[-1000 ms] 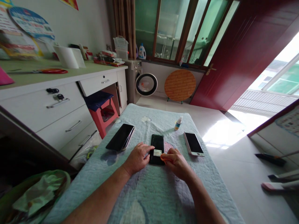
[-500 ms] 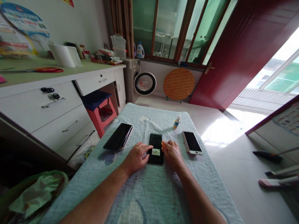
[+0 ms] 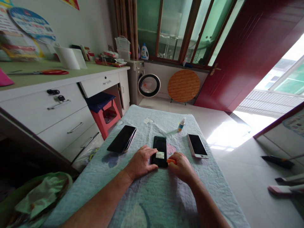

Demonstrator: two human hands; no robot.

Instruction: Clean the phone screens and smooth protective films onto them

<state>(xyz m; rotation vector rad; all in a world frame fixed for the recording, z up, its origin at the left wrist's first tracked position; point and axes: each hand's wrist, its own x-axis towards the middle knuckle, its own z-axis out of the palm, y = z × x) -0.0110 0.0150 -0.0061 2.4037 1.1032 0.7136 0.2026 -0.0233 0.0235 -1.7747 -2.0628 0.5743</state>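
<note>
A black smartphone (image 3: 160, 144) lies back up on the cloth-covered table, a pale label on its lower half. My left hand (image 3: 142, 161) holds it from the left, fingers on the upper left edge and thumb near the bottom. My right hand (image 3: 181, 165) is closed around a small orange pry tool (image 3: 171, 161), whose tip meets the phone's lower right edge. Most of the tool is hidden by the fingers. Left of the hands are dark, stacked phones (image 3: 122, 139). On the right lies a white phone (image 3: 198, 145) with a black screen, apparently on another one.
A small spray bottle (image 3: 181, 124) stands at the table's far right. The quilted pale-blue cloth (image 3: 156, 202) covers the tabletop. White drawers (image 3: 64, 117) and a red stool (image 3: 105, 114) flank the left side, with a lined bin (image 3: 38, 196) nearer me.
My right hand has slid with the orange tool down the phone's right edge, towards me. My left thumb has shifted to the phone's bottom edge. The view has turned slightly left.
</note>
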